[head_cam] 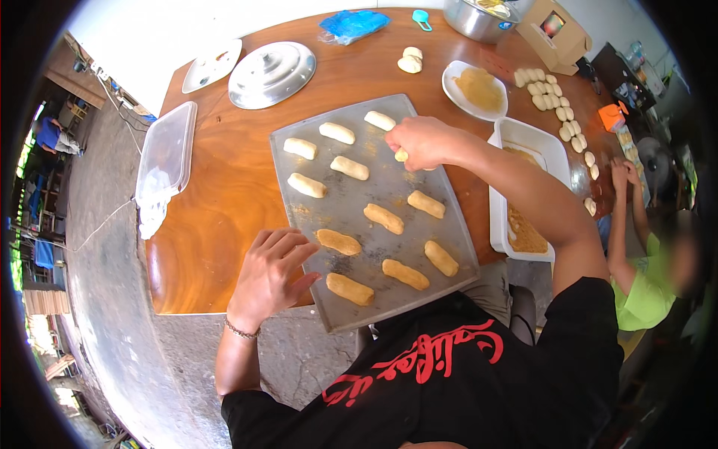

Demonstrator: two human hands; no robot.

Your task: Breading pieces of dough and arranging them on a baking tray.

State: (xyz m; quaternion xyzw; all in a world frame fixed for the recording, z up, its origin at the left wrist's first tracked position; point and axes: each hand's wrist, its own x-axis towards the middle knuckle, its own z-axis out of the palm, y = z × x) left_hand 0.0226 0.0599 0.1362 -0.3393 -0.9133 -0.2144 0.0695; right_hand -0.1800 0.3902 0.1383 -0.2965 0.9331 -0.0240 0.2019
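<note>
A metal baking tray (359,185) lies at an angle before me, its near edge by my shirt. On its far part rest several pale dough rolls (349,168); nearer to me are several rolls coated in tan crumbs (405,274). My right hand (418,143) reaches over the tray's far right side, fingers curled around a dough roll (401,155) that they mostly hide. By the tray's left edge, my left hand (275,275) holds nothing, its fingers spread beside a crumb-coated roll (339,242). A white plastic tub (496,213) with brown crumbs sits under my right forearm.
Beyond the tub is a white plate of crumbs (479,90). Rows of dough pieces (566,120) line the table's right side, near another person's hands (624,168). A metal lid (272,73), a clear plastic lid (165,146) and a steel pot (477,22) also occupy the wooden table (224,224).
</note>
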